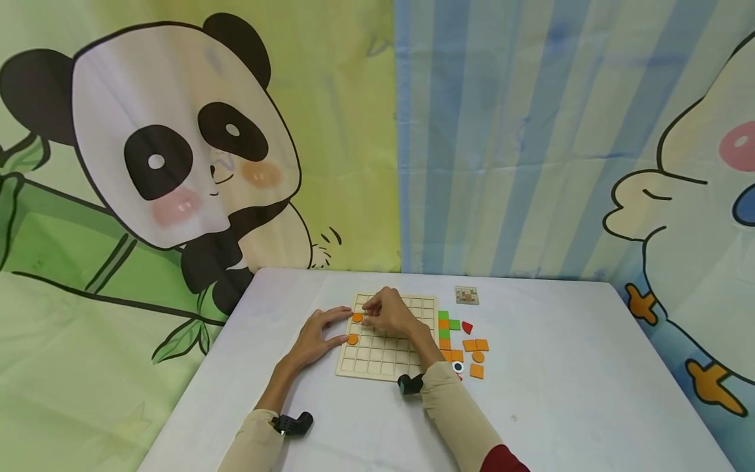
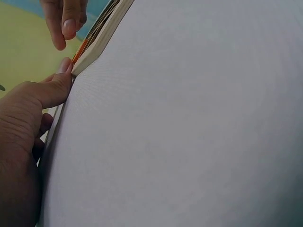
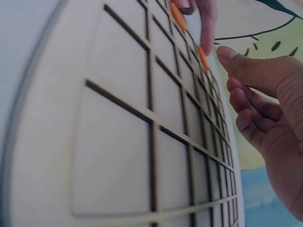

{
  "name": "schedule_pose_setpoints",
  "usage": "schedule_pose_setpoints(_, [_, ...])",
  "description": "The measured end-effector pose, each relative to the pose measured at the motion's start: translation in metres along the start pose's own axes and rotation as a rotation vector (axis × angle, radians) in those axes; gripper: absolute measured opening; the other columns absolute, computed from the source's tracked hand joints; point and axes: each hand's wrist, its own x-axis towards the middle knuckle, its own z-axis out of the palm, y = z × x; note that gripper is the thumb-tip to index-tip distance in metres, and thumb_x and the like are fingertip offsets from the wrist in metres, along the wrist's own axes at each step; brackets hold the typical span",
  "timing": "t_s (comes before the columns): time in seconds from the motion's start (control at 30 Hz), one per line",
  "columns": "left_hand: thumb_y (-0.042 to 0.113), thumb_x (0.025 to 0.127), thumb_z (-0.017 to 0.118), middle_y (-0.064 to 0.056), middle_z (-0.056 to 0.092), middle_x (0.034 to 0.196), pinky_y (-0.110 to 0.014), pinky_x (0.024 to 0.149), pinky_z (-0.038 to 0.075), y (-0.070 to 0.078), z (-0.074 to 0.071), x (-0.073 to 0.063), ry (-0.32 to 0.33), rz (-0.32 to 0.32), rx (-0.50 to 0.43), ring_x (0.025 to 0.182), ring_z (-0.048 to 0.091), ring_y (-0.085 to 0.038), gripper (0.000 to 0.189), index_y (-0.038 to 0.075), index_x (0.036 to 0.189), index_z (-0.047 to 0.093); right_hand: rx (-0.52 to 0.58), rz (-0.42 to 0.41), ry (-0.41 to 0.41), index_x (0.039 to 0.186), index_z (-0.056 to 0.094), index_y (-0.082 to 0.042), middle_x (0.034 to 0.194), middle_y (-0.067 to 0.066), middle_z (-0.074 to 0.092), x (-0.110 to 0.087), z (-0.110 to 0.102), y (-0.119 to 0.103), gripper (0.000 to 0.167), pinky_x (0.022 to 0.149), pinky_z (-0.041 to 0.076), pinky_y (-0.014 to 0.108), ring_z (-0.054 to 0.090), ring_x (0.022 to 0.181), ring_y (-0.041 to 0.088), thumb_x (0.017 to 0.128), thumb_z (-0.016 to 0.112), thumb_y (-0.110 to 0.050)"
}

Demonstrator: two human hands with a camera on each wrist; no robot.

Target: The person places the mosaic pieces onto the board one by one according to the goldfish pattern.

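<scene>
A pale wooden grid board (image 1: pixel 377 367) lies on the table with two round orange pieces, an upper disc (image 1: pixel 358 318) and a lower disc (image 1: pixel 352 339), along its left side. My left hand (image 1: pixel 315 337) rests at that side, index finger reaching the upper disc and thumb at the lower one. In the left wrist view its thumb (image 2: pixel 59 85) meets the board's corner edge. Over the board's upper middle hovers my right hand (image 1: pixel 390 313), fingers loosely bent. The right wrist view shows its thumb (image 3: pixel 255 71) above the grid, with nothing visible in its fingers.
Right of the board lie green squares (image 1: pixel 454 324), orange squares (image 1: pixel 476 372), a loose orange disc (image 1: pixel 478 356), a red piece (image 1: pixel 467 327) and an eye-like round piece (image 1: pixel 458 367). A small patterned card (image 1: pixel 467 295) sits behind them. Printed curtains (image 1: pixel 472 131) hang beyond the table.
</scene>
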Motion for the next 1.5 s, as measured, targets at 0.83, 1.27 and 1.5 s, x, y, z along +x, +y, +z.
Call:
schedule_pose_setpoints(0.83, [0.029,0.094,0.087,-0.002,0.065,0.158,-0.040,0.098,0.043,0.000,0.002,-0.003,0.040,0.030,0.052,0.136,0.062,-0.027,0.058,0.019,0.148,0.070,-0.057,0.034,0.075,0.109,0.084,0.005,0.101,0.024,0.079,-0.043,-0.066,0.000,0.025,0.074,0.059,0.029,0.072,0.081,0.020,0.088,0.091,-0.006])
schedule_pose_setpoints(1.27, [0.028,0.093,0.088,-0.004,0.066,0.157,-0.042,0.102,0.040,0.001,0.004,-0.002,0.055,0.041,0.058,0.142,0.062,-0.030,0.059,0.017,0.148,0.070,-0.087,0.059,0.081,0.108,0.083,0.009,0.098,0.022,0.081,-0.070,-0.092,0.017,0.026,0.072,0.059,0.028,0.070,0.077,0.017,0.086,0.091,-0.004])
schedule_pose_setpoints(1.5, [0.028,0.093,0.088,-0.003,0.066,0.157,-0.038,0.099,0.041,0.001,0.003,-0.003,0.060,0.032,0.055,0.140,0.063,-0.029,0.059,0.019,0.148,0.070,-0.106,0.100,0.067,0.107,0.084,0.006,0.093,0.015,0.081,-0.082,-0.103,0.021,0.023,0.070,0.058,0.026,0.069,0.075,0.013,0.087,0.091,-0.004])
